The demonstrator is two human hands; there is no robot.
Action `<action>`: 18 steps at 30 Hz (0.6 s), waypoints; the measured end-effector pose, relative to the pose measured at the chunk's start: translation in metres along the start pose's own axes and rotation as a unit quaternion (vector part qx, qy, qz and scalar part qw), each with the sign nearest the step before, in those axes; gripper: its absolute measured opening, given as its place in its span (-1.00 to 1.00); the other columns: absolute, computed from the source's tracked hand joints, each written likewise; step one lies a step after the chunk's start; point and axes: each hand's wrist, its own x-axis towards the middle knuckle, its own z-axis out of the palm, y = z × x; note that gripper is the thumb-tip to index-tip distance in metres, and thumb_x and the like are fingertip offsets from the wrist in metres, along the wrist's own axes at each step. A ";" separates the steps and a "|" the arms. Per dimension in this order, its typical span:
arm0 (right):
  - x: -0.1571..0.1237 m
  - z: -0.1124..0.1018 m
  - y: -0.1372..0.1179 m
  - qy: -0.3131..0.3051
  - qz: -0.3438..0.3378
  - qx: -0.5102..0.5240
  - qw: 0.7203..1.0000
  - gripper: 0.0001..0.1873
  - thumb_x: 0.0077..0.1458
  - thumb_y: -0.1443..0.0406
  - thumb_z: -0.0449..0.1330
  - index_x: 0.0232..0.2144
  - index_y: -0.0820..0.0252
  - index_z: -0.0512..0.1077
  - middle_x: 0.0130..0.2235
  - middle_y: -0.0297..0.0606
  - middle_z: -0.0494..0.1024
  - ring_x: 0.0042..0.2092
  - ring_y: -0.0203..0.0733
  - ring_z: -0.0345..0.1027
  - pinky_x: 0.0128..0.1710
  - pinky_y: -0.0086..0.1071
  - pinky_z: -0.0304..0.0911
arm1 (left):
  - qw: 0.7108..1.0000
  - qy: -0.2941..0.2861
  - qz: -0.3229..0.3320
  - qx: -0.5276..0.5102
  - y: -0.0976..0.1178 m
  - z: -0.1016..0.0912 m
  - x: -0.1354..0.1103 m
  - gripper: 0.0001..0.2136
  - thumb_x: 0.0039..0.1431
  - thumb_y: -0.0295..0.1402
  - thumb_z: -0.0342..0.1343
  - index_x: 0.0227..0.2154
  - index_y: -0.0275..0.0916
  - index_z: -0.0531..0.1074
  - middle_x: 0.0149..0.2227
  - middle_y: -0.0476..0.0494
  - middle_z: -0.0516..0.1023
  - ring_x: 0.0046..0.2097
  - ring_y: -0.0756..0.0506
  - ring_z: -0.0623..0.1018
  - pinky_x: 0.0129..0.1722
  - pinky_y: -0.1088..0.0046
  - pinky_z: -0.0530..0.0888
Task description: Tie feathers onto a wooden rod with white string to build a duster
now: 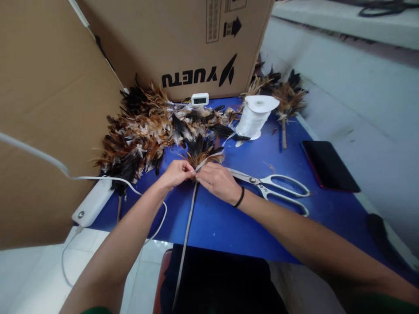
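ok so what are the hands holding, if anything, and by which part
Left hand and right hand pinch the feather bunch at its base, by the stick; which hand grips the ribbon cannot be told.

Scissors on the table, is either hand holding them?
No, the scissors lie on the blue table while the left hand and right hand meet at the feather bundle.

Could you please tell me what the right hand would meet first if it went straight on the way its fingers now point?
The right hand would most likely meet the left hand, just ahead of its fingertips at the base of the feather bunch; whether the two touch is unclear.
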 end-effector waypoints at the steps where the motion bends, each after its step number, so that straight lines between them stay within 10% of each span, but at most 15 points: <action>1: 0.001 -0.001 -0.001 -0.002 -0.005 -0.017 1.000 -0.67 0.25 0.27 -0.06 -0.38 0.22 0.48 -0.38 -0.22 0.47 -0.29 -0.25 0.20 -0.28 -0.38 0.03 | 1.000 -0.001 -0.004 0.004 0.000 0.000 0.001 -0.94 -0.18 -0.53 0.16 -0.64 -0.32 0.40 -0.67 -0.02 0.45 -0.61 0.08 0.38 -0.60 0.61 0.30; 8: 0.002 -0.002 -0.004 -0.003 -0.051 -0.071 0.996 -0.67 0.26 0.30 -0.07 -0.36 0.22 0.47 -0.41 -0.23 0.44 -0.30 -0.23 0.16 -0.28 -0.32 -0.03 | 1.000 -0.022 -0.005 0.007 0.000 -0.003 0.003 -0.91 -0.23 -0.62 0.14 -0.64 -0.33 0.39 -0.69 0.01 0.43 -0.61 0.09 0.39 -0.60 0.61 0.32; 18: 0.016 -0.009 -0.001 0.083 0.052 0.192 0.977 -0.80 0.17 0.44 -0.06 -0.29 0.21 0.36 -0.29 -0.27 0.46 -0.22 -0.30 0.29 -0.16 -0.41 0.16 | 0.998 -0.033 0.043 -0.019 -0.008 -0.003 0.001 -0.84 -0.31 -0.58 0.19 -0.58 -0.32 0.35 -0.61 0.05 0.45 -0.54 0.06 0.46 -0.48 0.53 0.41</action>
